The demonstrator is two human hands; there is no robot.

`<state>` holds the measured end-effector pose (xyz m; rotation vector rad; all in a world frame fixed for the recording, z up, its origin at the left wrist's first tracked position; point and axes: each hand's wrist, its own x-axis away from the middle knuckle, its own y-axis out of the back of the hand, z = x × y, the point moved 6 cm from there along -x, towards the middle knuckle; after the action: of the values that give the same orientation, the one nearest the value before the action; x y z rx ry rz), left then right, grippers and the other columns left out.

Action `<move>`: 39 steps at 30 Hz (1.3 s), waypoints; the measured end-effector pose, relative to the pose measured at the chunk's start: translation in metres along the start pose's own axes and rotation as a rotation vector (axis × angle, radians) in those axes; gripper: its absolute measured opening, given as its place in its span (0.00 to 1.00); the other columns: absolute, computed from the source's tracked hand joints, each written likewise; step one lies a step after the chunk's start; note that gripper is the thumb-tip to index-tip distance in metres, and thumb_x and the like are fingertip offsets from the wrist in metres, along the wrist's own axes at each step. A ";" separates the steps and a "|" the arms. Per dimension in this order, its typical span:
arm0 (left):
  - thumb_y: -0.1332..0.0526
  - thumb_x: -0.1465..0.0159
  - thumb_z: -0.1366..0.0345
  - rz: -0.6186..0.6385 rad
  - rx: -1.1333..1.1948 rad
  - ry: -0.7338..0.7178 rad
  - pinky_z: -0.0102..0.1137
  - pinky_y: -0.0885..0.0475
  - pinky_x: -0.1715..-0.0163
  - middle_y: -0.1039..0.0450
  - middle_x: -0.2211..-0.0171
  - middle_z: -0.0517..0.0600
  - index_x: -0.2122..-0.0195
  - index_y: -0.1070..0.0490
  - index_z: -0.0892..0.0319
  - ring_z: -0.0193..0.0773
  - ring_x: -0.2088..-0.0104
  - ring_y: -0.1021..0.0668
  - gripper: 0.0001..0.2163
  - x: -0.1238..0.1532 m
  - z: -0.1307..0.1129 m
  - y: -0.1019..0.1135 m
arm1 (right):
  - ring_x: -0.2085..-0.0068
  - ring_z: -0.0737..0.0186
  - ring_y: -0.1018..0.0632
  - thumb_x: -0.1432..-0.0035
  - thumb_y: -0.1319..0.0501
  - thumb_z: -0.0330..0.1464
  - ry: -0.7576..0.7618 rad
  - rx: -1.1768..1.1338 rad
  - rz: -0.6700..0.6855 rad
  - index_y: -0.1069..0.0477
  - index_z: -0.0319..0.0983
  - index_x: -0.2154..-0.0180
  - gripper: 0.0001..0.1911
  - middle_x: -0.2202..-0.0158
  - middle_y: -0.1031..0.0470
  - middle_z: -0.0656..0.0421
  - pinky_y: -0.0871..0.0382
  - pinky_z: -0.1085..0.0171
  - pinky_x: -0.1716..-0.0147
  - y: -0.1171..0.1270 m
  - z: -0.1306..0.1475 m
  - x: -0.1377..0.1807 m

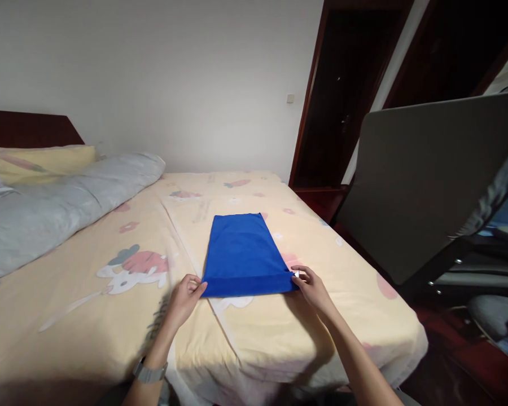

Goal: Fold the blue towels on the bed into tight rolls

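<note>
A blue cloth, much like a towel, lies flat on the bed, its near edge turned over into a narrow band. My left hand pinches the left end of that band between thumb and fingers. At the right end, my right hand grips the other corner, where a small white tag shows by the fingertips. The band is stretched straight between both hands. A watch with a grey band is on my left wrist.
The bed has a yellow sheet with rabbit and carrot prints. A rolled grey quilt and a yellow pillow lie at the left. Beyond the bed's right edge stands a large dark panel, with a dark door behind.
</note>
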<state>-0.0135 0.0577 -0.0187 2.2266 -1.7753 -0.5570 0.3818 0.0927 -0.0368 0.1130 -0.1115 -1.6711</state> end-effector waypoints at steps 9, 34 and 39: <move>0.39 0.40 0.50 0.173 -0.168 0.003 0.28 0.36 0.73 0.34 0.79 0.40 0.66 0.35 0.53 0.36 0.75 0.27 0.13 0.035 -0.005 0.009 | 0.68 0.58 0.23 0.47 0.41 0.41 0.063 0.252 0.067 0.27 0.41 0.57 0.17 0.68 0.29 0.59 0.33 0.63 0.69 0.010 0.004 0.034; 0.43 0.47 0.77 0.358 -0.614 -0.468 0.36 0.32 0.41 0.25 0.46 0.48 0.49 0.25 0.49 0.44 0.43 0.25 0.26 0.066 -0.030 -0.010 | 0.45 0.49 0.26 0.48 0.40 0.25 0.549 0.836 0.416 0.26 0.44 0.48 0.25 0.45 0.27 0.53 0.31 0.54 0.45 -0.018 0.036 0.071; 0.45 0.44 0.76 0.346 -0.491 -0.398 0.38 0.30 0.41 0.23 0.47 0.51 0.51 0.23 0.52 0.44 0.45 0.24 0.22 0.054 -0.020 -0.006 | 0.47 0.49 0.24 0.50 0.45 0.23 0.493 0.830 0.364 0.26 0.41 0.48 0.27 0.47 0.25 0.52 0.31 0.53 0.46 -0.013 0.030 0.061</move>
<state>0.0101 0.0055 -0.0113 1.5146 -1.8775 -1.2580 0.3589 0.0330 -0.0093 1.0562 -0.4195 -1.1055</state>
